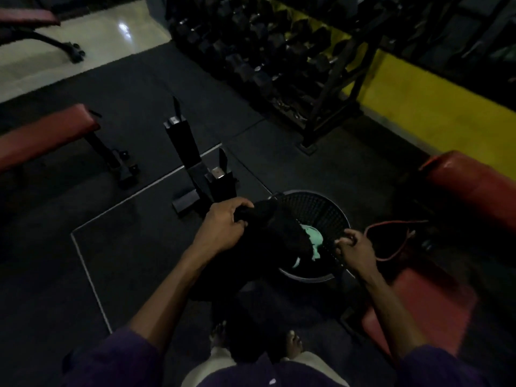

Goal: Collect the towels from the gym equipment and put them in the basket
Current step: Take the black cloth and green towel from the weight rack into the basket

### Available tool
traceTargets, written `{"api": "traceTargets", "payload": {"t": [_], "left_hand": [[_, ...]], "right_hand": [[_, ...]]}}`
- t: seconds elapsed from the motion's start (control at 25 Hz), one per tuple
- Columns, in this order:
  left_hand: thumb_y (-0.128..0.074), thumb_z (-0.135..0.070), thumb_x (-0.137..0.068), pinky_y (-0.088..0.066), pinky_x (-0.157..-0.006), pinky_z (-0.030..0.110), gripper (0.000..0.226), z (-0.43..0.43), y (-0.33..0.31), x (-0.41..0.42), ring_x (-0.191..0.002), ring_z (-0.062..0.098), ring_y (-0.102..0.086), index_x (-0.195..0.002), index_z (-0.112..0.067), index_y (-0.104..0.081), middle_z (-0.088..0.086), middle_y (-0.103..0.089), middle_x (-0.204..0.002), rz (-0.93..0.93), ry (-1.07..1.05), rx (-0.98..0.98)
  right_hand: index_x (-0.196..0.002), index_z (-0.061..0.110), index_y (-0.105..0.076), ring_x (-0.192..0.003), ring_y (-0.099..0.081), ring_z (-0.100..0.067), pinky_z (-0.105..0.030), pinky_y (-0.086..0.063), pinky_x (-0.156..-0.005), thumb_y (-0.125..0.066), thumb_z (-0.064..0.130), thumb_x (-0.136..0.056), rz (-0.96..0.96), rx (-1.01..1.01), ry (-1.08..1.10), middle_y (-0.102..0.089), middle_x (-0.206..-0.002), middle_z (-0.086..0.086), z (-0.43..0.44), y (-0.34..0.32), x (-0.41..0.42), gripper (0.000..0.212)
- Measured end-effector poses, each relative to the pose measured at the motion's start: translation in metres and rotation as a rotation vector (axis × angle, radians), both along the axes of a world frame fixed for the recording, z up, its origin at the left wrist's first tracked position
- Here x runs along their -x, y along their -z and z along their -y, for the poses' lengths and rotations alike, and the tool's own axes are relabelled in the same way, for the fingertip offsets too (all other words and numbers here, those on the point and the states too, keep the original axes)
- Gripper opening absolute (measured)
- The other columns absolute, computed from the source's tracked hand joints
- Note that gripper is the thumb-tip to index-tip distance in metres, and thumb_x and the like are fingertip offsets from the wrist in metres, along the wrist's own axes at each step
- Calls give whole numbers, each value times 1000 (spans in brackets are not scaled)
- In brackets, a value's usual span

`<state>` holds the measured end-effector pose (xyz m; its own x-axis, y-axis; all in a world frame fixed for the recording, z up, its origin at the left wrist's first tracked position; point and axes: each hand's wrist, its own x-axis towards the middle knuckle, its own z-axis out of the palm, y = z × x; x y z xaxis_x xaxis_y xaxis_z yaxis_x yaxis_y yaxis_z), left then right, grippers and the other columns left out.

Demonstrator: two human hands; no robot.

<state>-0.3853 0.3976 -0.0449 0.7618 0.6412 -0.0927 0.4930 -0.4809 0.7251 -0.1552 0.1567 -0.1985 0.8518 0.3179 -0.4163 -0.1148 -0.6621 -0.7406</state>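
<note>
Gripping a black towel [275, 233] in the left hand [226, 227], with the grip closed tight: fingers and thumb curled round a bunched upper fold, knuckles up. Draped from there across the near-left rim of the basket [318, 210] and trailing down outside it toward the bare feet [293, 342], so partly over the opening and partly out (lower edge lost in the dark). Pinching the basket's near-right rim with the right hand [353, 247], grip likewise closed, fingertips curled onto the mesh edge with the thumb against them, as far as the dim light allows. Standing on the dark rubber floor [125, 247]: round, black, of open mesh, just in front of the feet. Lying inside it, a mint-green towel [314, 240], crumpled low down and half covered by the black one. Looping over the floor just right of the basket, a thin red cord [391, 241], near the right hand but apart from it. Flanking the spot, a red padded bench [474, 188] at the right and a second red bench [42, 135] well off at the left. Between that one and the basket, two black upright stands [184, 146]. Farther back, a rack of black dumbbells [265, 51] along a yellow wall band [432, 113].
</note>
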Motion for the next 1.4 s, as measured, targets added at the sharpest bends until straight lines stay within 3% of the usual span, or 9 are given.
{"api": "traceTargets", "payload": {"t": [0.08,0.24,0.44,0.64,0.76,0.92,1.16,1.28,1.4], "left_hand": [[-66,1,-74,-42,-70,6,37,-14,-7,-17,-85,5,-61,-100,-26,-67,-10,-67,-95,33,119,5],[-67,2,-74,-41,-72,4,37,-34,-34,-55,-83,1,-58,-105,-19,-68,-11,-64,-95,156,324,-34],[-68,-5,-77,-49,-76,20,38,-46,-70,-104,-88,7,-61,-108,-26,-66,-7,-66,-102,289,420,-107],[-63,-3,-83,-41,-61,3,36,-43,-83,-125,-63,-10,-54,-114,-21,-63,-17,-57,-79,412,437,-124],[-60,-2,-83,-52,-84,21,38,-38,-63,-131,-93,3,-64,-118,-16,-61,-3,-69,-105,528,440,-152],[-58,1,-81,-47,-98,31,42,-19,8,-142,-113,19,-61,-121,-10,-59,6,-64,-123,481,497,-202],[-56,3,-82,-42,-101,28,42,18,107,-176,-117,24,-58,-123,-7,-58,10,-63,-124,318,433,-69],[-57,4,-83,-40,-105,27,42,31,151,-199,-122,22,-56,-123,-6,-59,11,-60,-130,256,357,-18],[-55,0,-81,-40,-108,32,46,36,191,-213,-128,20,-52,-127,-6,-58,10,-56,-138,184,448,-35]], "right_hand": [[-124,21,-56,-92,-71,-29,-52,-55,-90,-69,40,-63,-103,17,44,-73,-98,-4,7,21,26,65],[-119,11,-60,-93,-67,-25,-34,-54,-80,-60,8,-87,-47,52,117,-69,-105,-9,0,-4,81,33],[-96,20,-68,-74,-68,-20,-32,-54,-66,-63,9,-79,30,13,199,-72,-82,2,4,-19,107,20],[-85,23,-61,-65,-62,-12,-28,-48,-64,-71,12,-81,49,-78,270,-67,-71,5,-2,-49,120,16],[-97,13,-63,-62,-63,-11,-29,-50,-62,-74,18,-80,8,-64,307,-66,-62,7,-5,-47,120,20],[-122,17,-60,-80,-70,-16,-27,-52,-68,-73,39,-70,-25,-60,246,-72,-94,-6,-14,-34,109,59],[-129,10,-47,-107,-62,-26,-27,-44,-81,-75,25,-81,83,78,176,-64,-115,-9,-40,-40,45,58],[-151,26,-15,-126,-48,-44,-47,-51,-90,-80,37,-73,274,232,94,-17,-157,-19,-45,-21,5,102],[-152,47,-4,-132,-41,-46,-53,-52,-91,-74,43,-77,334,384,-255,6,-163,-14,-53,5,-38,102]]}}
